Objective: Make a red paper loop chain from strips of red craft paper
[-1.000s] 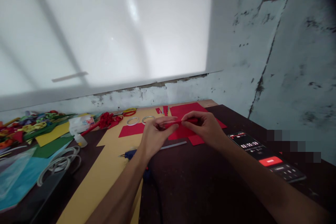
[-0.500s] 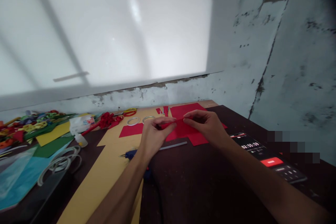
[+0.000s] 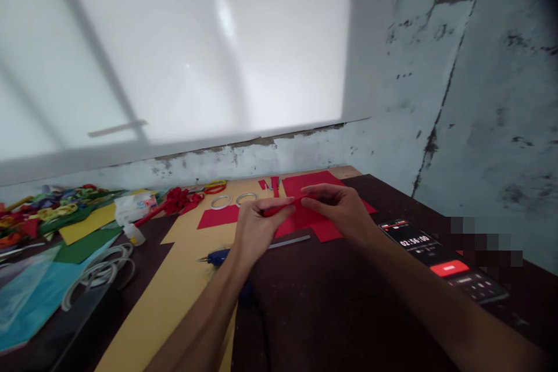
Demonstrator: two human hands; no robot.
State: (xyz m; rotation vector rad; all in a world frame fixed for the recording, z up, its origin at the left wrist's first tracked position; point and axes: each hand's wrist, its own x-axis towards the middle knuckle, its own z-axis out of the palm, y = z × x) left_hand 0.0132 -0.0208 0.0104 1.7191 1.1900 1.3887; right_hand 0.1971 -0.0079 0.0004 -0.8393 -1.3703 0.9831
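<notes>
My left hand (image 3: pixel 257 226) and my right hand (image 3: pixel 340 208) meet above the table and pinch the two ends of a narrow red paper strip (image 3: pixel 291 204) between thumbs and fingertips. Under them lie red paper sheets (image 3: pixel 305 186) on a tan sheet (image 3: pixel 183 279). A blue-handled tool (image 3: pixel 217 256) and a thin grey strip (image 3: pixel 289 241) rest just below my left hand.
A phone (image 3: pixel 444 261) showing a timer lies at the right. White tape rings (image 3: pixel 227 200) and red-and-yellow scissors (image 3: pixel 213 186) sit behind the hands. Coloured paper, a glue bottle (image 3: pixel 134 233) and plastic loops (image 3: pixel 100 273) crowd the left. Walls close off the back and right.
My hands have drawn closer together along the strip, the right fingers sliding left. The phone timer has ticked on. Nothing else has moved.
</notes>
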